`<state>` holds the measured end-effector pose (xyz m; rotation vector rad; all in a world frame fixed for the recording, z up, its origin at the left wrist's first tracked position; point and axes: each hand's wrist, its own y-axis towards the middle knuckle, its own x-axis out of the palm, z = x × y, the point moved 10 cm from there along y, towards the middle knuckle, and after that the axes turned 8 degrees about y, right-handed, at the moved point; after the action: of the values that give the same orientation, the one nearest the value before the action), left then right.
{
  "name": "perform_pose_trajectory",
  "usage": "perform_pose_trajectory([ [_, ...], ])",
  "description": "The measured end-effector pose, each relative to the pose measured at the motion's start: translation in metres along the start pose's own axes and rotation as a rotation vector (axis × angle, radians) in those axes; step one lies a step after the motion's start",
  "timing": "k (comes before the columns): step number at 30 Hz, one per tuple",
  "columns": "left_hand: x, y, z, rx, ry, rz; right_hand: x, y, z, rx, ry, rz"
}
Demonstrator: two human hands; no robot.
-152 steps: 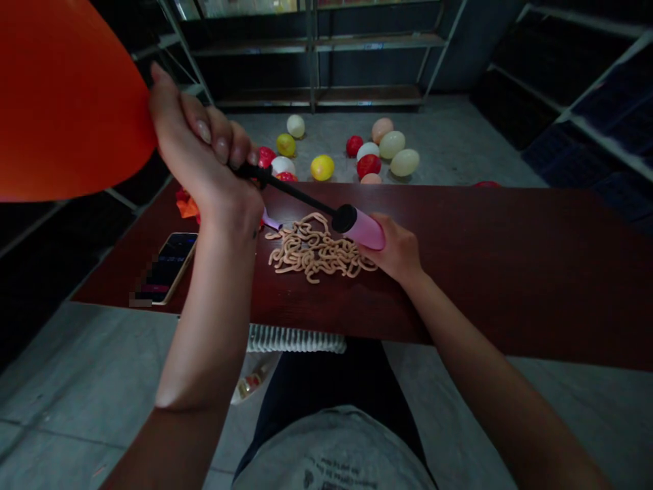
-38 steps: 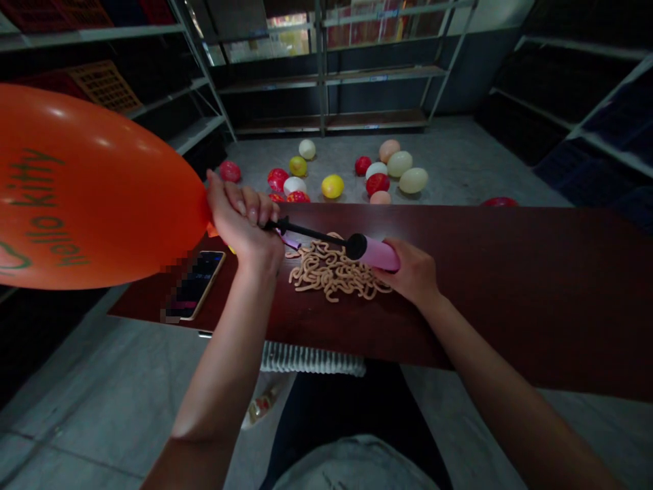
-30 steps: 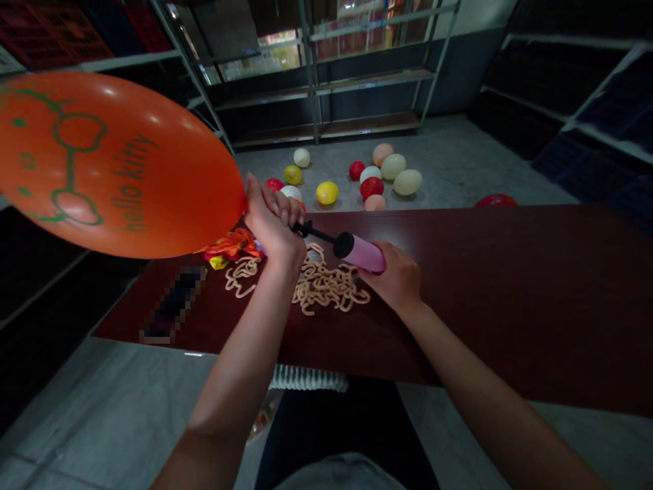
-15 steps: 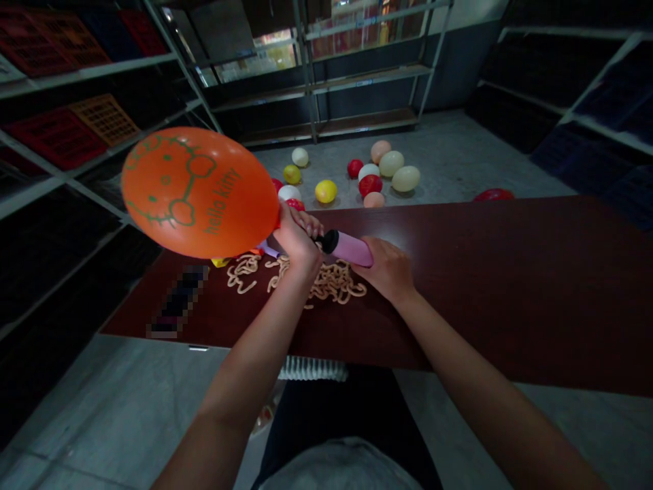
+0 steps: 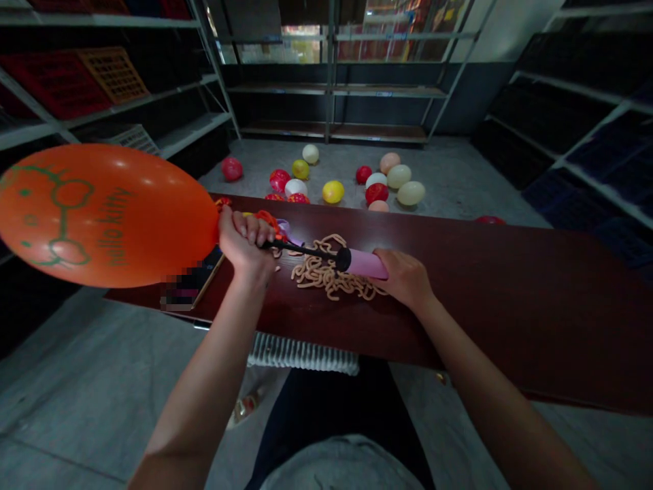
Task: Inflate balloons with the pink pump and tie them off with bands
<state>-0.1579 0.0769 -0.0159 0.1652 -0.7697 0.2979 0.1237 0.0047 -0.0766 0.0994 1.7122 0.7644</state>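
An orange balloon (image 5: 107, 216) printed in green with a Hello Kitty face and lettering fills the left of the view. My left hand (image 5: 245, 248) grips its neck around the black nozzle of a pink hand pump (image 5: 360, 263). My right hand (image 5: 405, 278) closes on the pump's pink barrel, above the table. Beneath the pump lies a tangle of thin tan cords (image 5: 326, 274), possibly uninflated long balloons. The left arm and balloon partly cover a phone (image 5: 204, 280), whose screen is blurred.
The long dark red table (image 5: 459, 327) runs across the view, with a small heap of deflated balloons (image 5: 268, 219) behind my left hand. Several inflated balloons (image 5: 334, 192) lie on the grey floor beyond. Metal shelves stand at the back and sides.
The balloon has swung left and lower since half a second ago, with my left hand moving left. The pump now shows more of its black rod. The view has tilted slightly.
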Motion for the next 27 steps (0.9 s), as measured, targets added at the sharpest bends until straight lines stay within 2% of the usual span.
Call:
perform_pose_trajectory([
  [2, -0.017, 0.002, 0.008, -0.006, 0.004, 0.039, 0.002, 0.002, -0.004, -0.025, -0.007, -0.02],
  [4, -0.026, 0.004, 0.012, -0.002, 0.001, 0.067, 0.003, 0.003, -0.007, -0.04, 0.001, -0.04],
  [7, -0.021, 0.003, 0.014, 0.01, -0.016, 0.081, 0.003, 0.004, -0.006, -0.007, 0.022, -0.048],
  [10, 0.001, 0.002, 0.016, 0.041, -0.03, 0.051, 0.0, 0.003, 0.004, 0.075, 0.065, -0.025],
  [15, 0.047, -0.003, 0.022, 0.151, -0.029, -0.026, -0.008, -0.004, 0.021, 0.178, 0.168, 0.095],
  [18, 0.073, -0.008, 0.018, 0.183, 0.005, -0.056, -0.011, -0.007, 0.03, 0.228, 0.218, 0.144],
  [22, 0.105, -0.015, -0.008, 0.161, 0.065, -0.07, -0.015, -0.008, 0.035, 0.268, 0.269, 0.195],
  [27, 0.134, -0.031, -0.074, 0.106, 0.127, -0.178, -0.019, -0.009, 0.043, 0.367, 0.303, 0.233],
])
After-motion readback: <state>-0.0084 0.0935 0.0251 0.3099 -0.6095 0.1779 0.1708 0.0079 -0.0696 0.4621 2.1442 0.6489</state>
